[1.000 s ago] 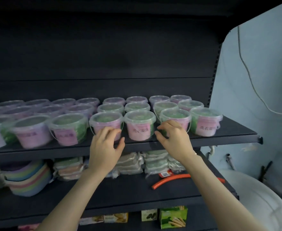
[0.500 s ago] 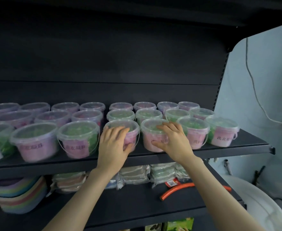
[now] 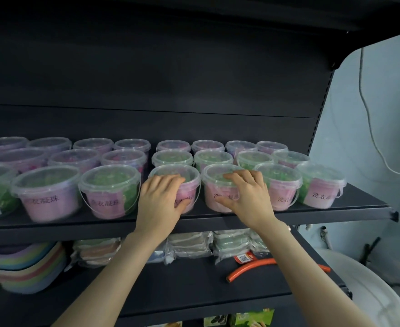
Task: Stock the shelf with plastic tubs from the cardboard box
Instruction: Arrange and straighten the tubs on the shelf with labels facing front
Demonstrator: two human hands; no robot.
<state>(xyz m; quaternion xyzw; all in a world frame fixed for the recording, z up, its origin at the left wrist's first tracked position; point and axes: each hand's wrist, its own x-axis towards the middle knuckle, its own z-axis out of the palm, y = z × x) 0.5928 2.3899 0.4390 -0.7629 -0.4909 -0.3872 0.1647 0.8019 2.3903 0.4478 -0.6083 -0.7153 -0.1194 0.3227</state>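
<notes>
1. The left hand (image 3: 161, 201) holds a tub (image 3: 182, 172) at the front of the shelf (image 3: 324, 210), fingers curled over the lid and thumb against the pink front.
2. The right hand (image 3: 246, 197) grips the next tub (image 3: 214, 178) just to the right, fingers spread over its lid and thumb pressed on its front wall.
3. The two tubs stand upright, side by side, between the hands.
4. More tubs (image 3: 109, 187) fill the shelf in rows to either side of the hands and behind them.
5. Below the wrists, on a lower shelf (image 3: 170, 291), lie wrapped packets (image 3: 187, 244) and an orange hose (image 3: 251, 270); stacked coloured bowls (image 3: 29, 270) sit far left of the left hand.
</notes>
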